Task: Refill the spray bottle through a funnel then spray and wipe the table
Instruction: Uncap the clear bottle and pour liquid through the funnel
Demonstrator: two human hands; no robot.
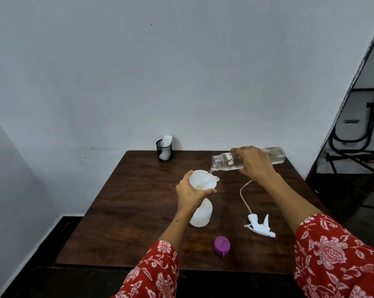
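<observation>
A white spray bottle point(201, 215) stands near the middle of the dark wooden table point(128, 211), with a white funnel point(203, 179) set in its neck. My left hand point(190, 193) grips the funnel at its lower rim. My right hand point(253, 163) holds a clear water bottle point(224, 161) tipped on its side, its open mouth over the funnel. A thin stream of water runs from it into the funnel. The white spray head point(260, 226) with its long tube lies on the table to the right of the spray bottle.
A purple cap point(222, 245) lies near the table's front edge. A black mesh cup point(164, 149) holding white cloth or paper stands at the back edge by the wall. A black metal chair frame point(354, 134) is off to the right.
</observation>
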